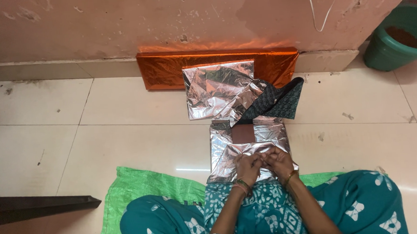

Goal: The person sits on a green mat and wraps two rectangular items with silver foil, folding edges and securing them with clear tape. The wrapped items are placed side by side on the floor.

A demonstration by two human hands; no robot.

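A shiny silver foil sheet (249, 146) lay on the floor tiles (137, 140), wrapped round a brown box (243, 133); the left hand (248, 167) and right hand (280, 162) both pinched its near edge; a green bucket (399, 38) held something brown.

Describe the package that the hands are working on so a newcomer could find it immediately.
Start at the orange foil panel leaning on the wall, then come down the tiled floor toward the person. Under the left hand and right hand lies a silver-foil parcel, the only one with a brown patch showing.
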